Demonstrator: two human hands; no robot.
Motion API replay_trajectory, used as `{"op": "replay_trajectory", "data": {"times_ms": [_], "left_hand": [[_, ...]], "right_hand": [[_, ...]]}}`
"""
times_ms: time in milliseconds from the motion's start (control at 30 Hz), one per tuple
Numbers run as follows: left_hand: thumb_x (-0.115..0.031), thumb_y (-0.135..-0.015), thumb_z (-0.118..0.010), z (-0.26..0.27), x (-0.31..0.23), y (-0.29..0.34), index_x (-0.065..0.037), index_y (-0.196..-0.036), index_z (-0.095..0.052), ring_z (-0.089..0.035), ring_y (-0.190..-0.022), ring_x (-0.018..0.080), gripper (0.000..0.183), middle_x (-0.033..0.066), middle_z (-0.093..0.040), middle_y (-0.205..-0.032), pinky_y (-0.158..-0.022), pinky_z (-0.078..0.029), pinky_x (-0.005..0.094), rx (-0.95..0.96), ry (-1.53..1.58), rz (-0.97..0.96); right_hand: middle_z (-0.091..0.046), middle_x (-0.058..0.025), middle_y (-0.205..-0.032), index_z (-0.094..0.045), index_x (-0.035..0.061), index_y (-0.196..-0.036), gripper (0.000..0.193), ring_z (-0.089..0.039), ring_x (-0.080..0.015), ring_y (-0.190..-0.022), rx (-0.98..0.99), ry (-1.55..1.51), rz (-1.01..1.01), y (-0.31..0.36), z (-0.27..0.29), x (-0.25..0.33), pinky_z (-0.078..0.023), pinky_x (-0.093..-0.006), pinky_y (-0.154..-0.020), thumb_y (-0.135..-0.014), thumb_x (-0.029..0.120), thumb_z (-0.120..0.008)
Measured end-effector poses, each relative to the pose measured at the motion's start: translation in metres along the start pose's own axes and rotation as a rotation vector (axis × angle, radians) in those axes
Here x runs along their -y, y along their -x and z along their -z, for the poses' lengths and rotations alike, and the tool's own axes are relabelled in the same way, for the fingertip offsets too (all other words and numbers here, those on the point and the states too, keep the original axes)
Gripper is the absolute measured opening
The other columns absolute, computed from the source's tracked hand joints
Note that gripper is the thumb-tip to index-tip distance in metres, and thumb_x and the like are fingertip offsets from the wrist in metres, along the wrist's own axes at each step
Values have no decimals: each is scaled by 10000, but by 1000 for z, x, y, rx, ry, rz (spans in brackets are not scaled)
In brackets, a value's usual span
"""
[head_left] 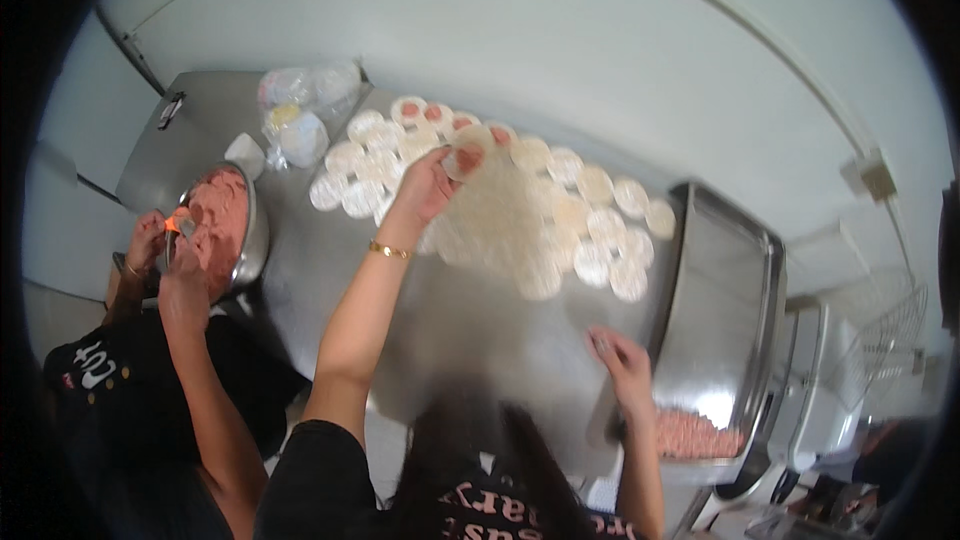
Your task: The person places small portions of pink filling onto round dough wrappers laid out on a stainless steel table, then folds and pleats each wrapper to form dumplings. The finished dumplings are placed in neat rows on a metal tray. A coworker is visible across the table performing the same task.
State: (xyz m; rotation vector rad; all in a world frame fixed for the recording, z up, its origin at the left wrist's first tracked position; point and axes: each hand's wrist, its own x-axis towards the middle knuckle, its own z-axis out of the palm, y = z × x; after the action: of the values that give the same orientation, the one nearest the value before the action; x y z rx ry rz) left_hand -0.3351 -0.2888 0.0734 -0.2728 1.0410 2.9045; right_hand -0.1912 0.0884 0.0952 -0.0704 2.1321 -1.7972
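Note:
Out over the middle of the table, my left hand (430, 187) pinches a round dough wrapper (464, 161) with pink meat filling on it. Beneath and around it, many thin pale dough wrappers (490, 215) lie overlapping on the steel table. A few wrappers in the far row carry dabs of pink filling (434, 112). My right hand (626, 365) hovers beside the metal tray (720, 290), its fingers loosely bent and apart. Small and blurred, a light spot shows at its fingers, and I cannot make it out. Pink, tightly packed pieces (698, 435) fill the tray's near end.
At the left, a co-worker's hands (165, 245) work at a steel bowl (258, 230) of pink minced meat, one with an orange-handled tool (179, 220). Plastic bags (305, 110) stand at the back left. A wall (520, 20) rises behind the table; a wire rack (885, 340) stands far right.

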Motion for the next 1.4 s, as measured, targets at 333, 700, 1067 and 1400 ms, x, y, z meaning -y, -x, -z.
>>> {"op": "replay_trajectory", "data": {"times_ms": [333, 700, 1067, 1400], "left_hand": [[-169, -989, -389, -104, 226, 250, 28, -1202, -476, -592, -1085, 217, 302, 130, -581, -1183, -901, -511, 353, -399, 42, 64], [-78, -924, -486, -81, 301, 319, 26, -1118, -619, -616, -892, 138, 257, 89, -651, -1052, -746, -509, 284, -402, -1074, 35], [-25, -897, -525, -54, 306, 315, 10, -1177, -611, -616, -953, 132, 295, 70, -670, -1045, -831, -489, 273, -164, -1009, 0], [-44, -903, -582, -68, 286, 305, -20, -1040, -589, -582, -943, 117, 140, 44, -621, -1045, -831, -478, 254, -166, -444, 104]], "right_hand": [[-649, -55, -955, -622, -10, -1022, 223, -615, -127, -864, 48, -556, -125, 78, -24, -53, -499, -273, -767, -911, 183, -625], [-644, -41, -887, -627, -36, -1016, 176, -597, -99, -783, -33, -274, -150, 140, -2, -132, -484, -239, -736, -897, 89, -597], [-668, -81, -963, -636, -27, -1059, 238, -630, -134, -858, -110, -158, 66, 133, -13, -166, -496, -256, -787, -825, -45, -597], [-650, -70, -987, -580, -21, -1051, 205, -618, -143, -918, -122, -482, 7, 137, -15, -122, -486, -269, -844, -851, -21, -623]]}}
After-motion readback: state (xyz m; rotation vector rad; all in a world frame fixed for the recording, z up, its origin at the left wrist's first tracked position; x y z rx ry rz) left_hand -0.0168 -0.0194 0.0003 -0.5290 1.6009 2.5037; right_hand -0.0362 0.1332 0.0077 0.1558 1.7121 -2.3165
